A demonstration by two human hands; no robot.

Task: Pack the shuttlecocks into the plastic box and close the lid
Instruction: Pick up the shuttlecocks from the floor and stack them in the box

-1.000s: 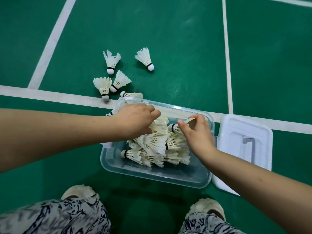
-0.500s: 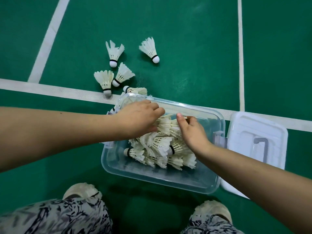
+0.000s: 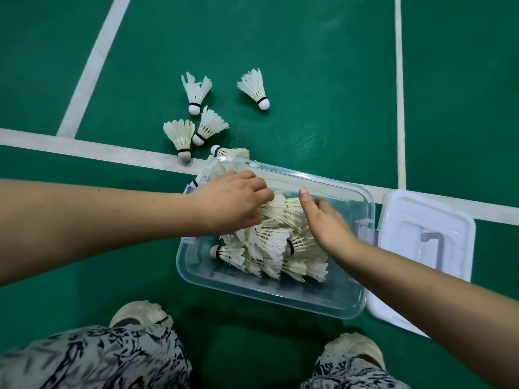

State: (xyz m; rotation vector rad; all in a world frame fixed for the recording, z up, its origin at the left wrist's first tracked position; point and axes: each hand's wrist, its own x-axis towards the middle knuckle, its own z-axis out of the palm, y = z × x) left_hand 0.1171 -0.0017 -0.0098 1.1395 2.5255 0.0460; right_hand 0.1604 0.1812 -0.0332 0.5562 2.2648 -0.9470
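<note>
Badminton court: green floor (image 3: 309, 80), white lines (image 3: 92, 66)

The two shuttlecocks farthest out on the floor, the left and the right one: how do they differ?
The left shuttlecock has a ragged skirt with a gap in its feathers; the right shuttlecock has a full, even skirt. The left one points its cork straight toward the person; the right one lies slanted. Both are white, with a dark band above the cork.

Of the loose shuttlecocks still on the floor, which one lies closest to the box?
The shuttlecock lying on its side against the plastic box at its far left corner, cork pointing left. The other four sit farther out on the court.
</note>
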